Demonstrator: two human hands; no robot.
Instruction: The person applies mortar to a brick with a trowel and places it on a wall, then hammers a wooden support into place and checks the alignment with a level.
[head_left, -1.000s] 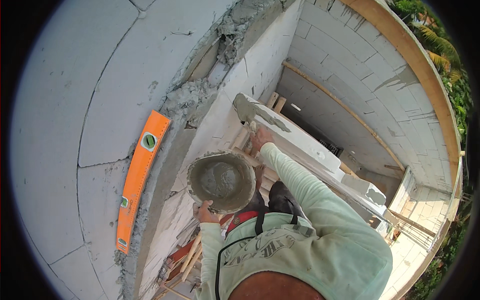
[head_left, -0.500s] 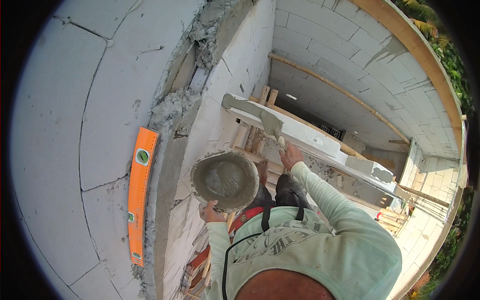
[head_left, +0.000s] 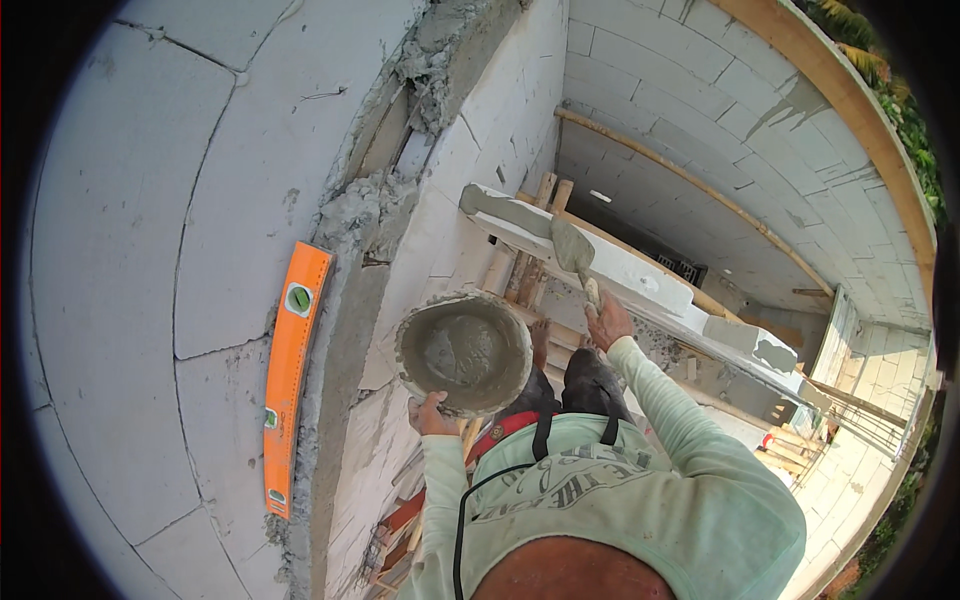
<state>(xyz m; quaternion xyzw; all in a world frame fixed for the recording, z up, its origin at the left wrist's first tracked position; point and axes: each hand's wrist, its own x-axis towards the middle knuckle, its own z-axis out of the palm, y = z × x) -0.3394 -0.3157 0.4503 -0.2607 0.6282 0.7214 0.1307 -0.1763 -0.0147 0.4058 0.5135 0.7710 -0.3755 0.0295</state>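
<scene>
The right hand (head_left: 609, 325) had its fingers wrapped round the handle of a trowel (head_left: 572, 246). The trowel's long axis ran up and to the left from that hand, so the blade's tip pointed away from the person and a little left. Its blade lay across a pale block (head_left: 640, 282), at the near end of a grey mortar strip (head_left: 510, 215) that ran along the block's top to its far left end. Whether the blade was pressing on the block or just above it, I could not tell. The block's own length slanted from upper left to lower right, crossing the line of the trowel.

The left hand (head_left: 433, 416) gripped the near left rim of a bucket (head_left: 412, 345), which was just left of the person's knees, its round mouth facing up. Wet mortar (head_left: 460, 345) covered its bottom.

Farther left, an orange level (head_left: 287, 375) rested on a broad wall (head_left: 110, 250), beside its rough mortared edge. It stretched away from the person, its far end leaning right, with neither hand touching it.
</scene>
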